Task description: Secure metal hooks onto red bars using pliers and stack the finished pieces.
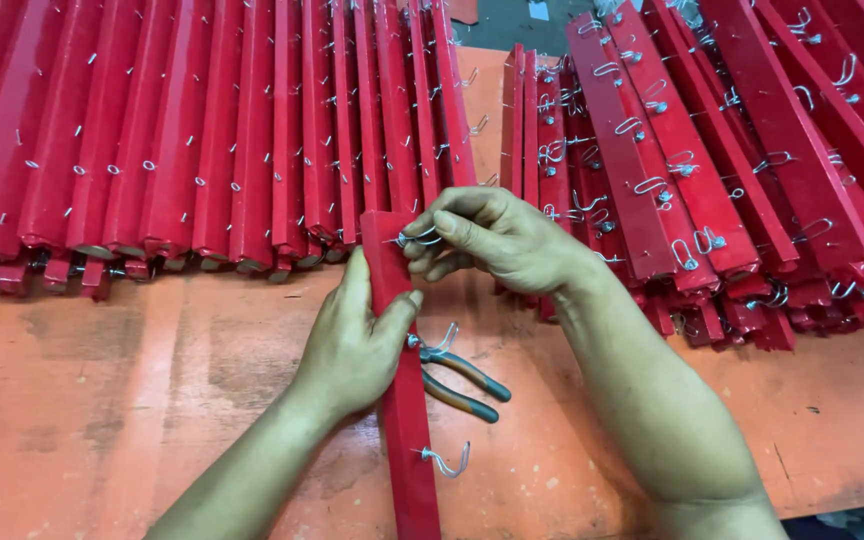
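A long red wooden bar (407,420) lies lengthwise on the orange table (152,400), running from the bottom edge up to the middle. My left hand (352,345) grips the bar around its upper part. My right hand (492,240) pinches a small silver wire hook (420,238) at the bar's top end. Two more wire hooks (447,460) stick out of the bar's right side lower down. A pair of pliers (462,382) with dark grey handles lies on the table just right of the bar, partly under my hands.
A wide row of red bars with small metal eyelets (202,130) leans at the back left. A pile of red bars fitted with wire hooks (712,160) fills the back right. A grey floor strip shows at the bottom right corner.
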